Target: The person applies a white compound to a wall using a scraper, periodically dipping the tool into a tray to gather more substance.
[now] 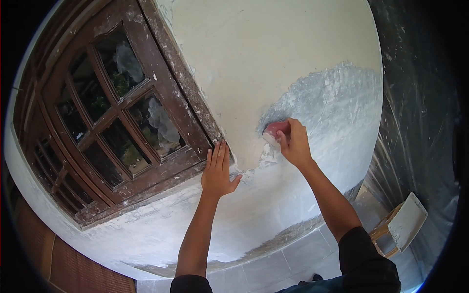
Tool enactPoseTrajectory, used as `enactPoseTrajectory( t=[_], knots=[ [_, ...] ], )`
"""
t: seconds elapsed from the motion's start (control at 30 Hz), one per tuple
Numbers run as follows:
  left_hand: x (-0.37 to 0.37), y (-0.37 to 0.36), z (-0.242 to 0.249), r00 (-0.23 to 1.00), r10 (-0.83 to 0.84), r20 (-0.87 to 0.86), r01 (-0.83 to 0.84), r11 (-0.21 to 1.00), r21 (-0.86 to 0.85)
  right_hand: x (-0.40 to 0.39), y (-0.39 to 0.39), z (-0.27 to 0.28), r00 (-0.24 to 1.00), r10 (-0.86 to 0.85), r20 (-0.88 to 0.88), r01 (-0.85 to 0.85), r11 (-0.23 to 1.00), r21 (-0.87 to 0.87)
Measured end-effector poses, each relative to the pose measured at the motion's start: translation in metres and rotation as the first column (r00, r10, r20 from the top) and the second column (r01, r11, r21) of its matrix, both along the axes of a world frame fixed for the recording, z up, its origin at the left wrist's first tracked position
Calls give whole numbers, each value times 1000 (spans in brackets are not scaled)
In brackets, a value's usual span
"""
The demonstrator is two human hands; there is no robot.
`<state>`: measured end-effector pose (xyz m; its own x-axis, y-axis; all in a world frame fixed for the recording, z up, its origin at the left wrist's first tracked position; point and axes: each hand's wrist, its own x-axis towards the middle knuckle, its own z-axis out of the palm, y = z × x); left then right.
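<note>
- Red, with a whitish lower edge, the hand tool [274,130] was pinched between the thumb and fingers of your right hand [296,146]; its exact kind could not be told from this angle.
- It was up against the wall, at the left end of the grey patch [337,100], right where that area met the cream wall [234,53].
- Judging by that placement, the step in hand seemed to be working the border of the patch; whether you were spreading, scraping or smoothing could not be told.
- As a judgement, the next move called for an even press with the tool's edge flat to the surface, so the border would not be gouged.
- Your left hand [216,178] held nothing: its fingers lay nearly side by side, the thumb stuck out, and the fingertips reached the lower corner of the brown window frame [196,97]. It looked like a brace for you.
- Beyond the frame, pale smears marked the wood around the glass panes [151,119].
- Farther out, to your lower right, a whitish board [410,223] leaned at a wooden stand [382,228], with dark sheeting [417,88] behind and grey floor tiles [264,271] below.
</note>
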<state>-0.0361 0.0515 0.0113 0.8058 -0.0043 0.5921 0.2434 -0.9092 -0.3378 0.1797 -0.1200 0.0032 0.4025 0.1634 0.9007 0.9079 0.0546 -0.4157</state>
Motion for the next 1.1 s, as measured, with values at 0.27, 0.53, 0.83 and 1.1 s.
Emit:
enactPoseTrajectory(
  t=[0.27, 0.53, 0.83, 1.1],
  knots=[
    [1, 0, 1, 1000, -4, 14, 4, 1000, -2, -14, 3, -11, 956, 137, 261, -88, 978, -189],
    [1, 0, 0, 1000, -11, 19, 11, 1000, -11, -36, -1, -19, 929, 246, 276, -157, 938, -308],
    [1, 0, 0, 1000, -9, 11, 10, 1000, -16, -35, 7, -4, 925, 212, 315, -161, 970, -183],
    [1, 1, 1, 1000, -8, 8, 8, 1000, -5, -12, 1, 31, 982, 9, 187, -14, 1000, 25]
  ],
)
